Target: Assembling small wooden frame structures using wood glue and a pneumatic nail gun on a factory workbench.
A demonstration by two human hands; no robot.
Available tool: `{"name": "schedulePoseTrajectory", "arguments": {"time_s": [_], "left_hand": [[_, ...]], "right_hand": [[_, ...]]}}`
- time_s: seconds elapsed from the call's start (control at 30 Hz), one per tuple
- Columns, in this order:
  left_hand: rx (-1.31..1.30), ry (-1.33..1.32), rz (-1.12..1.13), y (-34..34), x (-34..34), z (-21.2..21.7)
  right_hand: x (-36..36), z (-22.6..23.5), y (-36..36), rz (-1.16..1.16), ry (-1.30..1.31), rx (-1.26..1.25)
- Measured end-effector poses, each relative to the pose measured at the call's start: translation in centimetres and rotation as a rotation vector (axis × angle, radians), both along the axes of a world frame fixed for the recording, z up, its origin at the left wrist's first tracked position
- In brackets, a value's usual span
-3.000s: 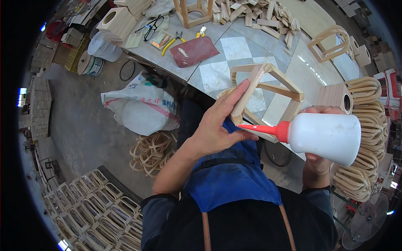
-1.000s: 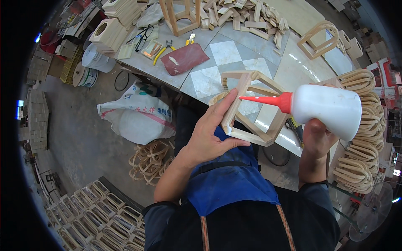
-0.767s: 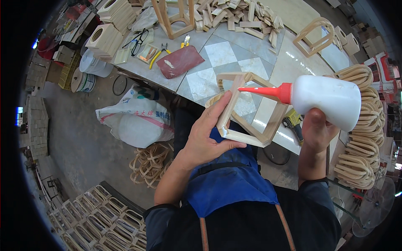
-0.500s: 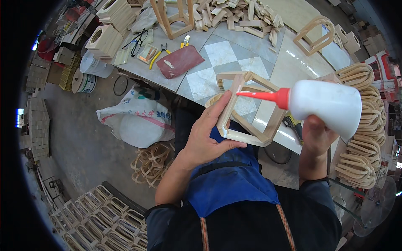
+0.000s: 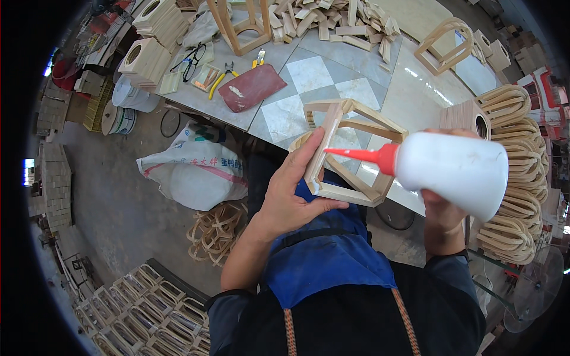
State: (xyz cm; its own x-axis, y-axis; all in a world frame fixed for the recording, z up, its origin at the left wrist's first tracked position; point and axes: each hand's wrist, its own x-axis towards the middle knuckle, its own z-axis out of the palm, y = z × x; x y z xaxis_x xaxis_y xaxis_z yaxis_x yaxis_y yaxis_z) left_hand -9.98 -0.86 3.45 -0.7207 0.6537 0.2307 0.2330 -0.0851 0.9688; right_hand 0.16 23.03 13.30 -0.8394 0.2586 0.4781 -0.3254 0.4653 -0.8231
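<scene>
I take the wooden frame (image 5: 347, 151) as my landmark: an open box of pale, smooth-sanded slats with angled corners, held up over the near edge of the tiled table (image 5: 314, 83), whose top is glossy grey and white squares.

Far to the frame's lower left, rows of finished bent-wood frames (image 5: 142, 302) stand on the concrete floor. Closer, still left of it, a lumpy white woven sack (image 5: 193, 172) slumps under the table edge, with a loose tangle of curved wood strips (image 5: 214, 228) just below it. Above and left of the frame, on the table, lie a dull red sheet of sandpaper (image 5: 250, 87), yellow-handled pliers (image 5: 221, 77) and black-rimmed glasses (image 5: 191, 59).

My left hand (image 5: 294, 199) is clamped on the frame's left upright, thumb along the bottom slat and fingers pressed up the side.

Across the frame's opening from the right reaches the red conical nozzle of the glue bottle (image 5: 457, 172), its tip just beside the left slat; the bottle body is matte white plastic, squat and tapered. My right hand (image 5: 442, 216) grips that bottle from beneath, mostly hidden behind it.

Right of the frame, stacked loops of bent wood (image 5: 516, 178) rise in a ribbed column.
</scene>
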Motion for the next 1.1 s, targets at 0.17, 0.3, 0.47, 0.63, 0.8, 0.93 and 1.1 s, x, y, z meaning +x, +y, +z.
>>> {"name": "schedulePoseTrajectory", "arguments": {"time_s": [0.17,0.3,0.47,0.63,0.8,0.93,1.1], "left_hand": [[-0.067,-0.090,-0.004,-0.3,0.4,0.4],[-0.032,-0.030,0.011,-0.1,0.3,0.0],[0.054,-0.041,0.010,0.0,0.3,-0.6],[0.096,-0.074,0.013,0.0,0.3,-0.8],[0.121,-0.082,0.009,-0.3,0.2,-1.0],[0.145,-0.037,0.022,-0.3,-0.2,-1.0],[0.125,-0.178,0.109,-0.4,0.1,-0.5]], "right_hand": [[-1.8,-2.2,0.8,-0.131,0.246,-0.220],[-1.8,-2.7,3.0,-0.181,0.274,-0.049],[-1.7,-2.4,2.9,-0.117,0.270,-0.181],[-1.5,-2.0,2.9,-0.120,0.259,-0.213],[-1.3,-1.8,3.2,-0.136,0.346,-0.283],[-0.1,-1.9,3.9,-0.152,0.251,-0.194],[1.1,-2.4,5.1,-0.186,0.246,-0.111]]}}
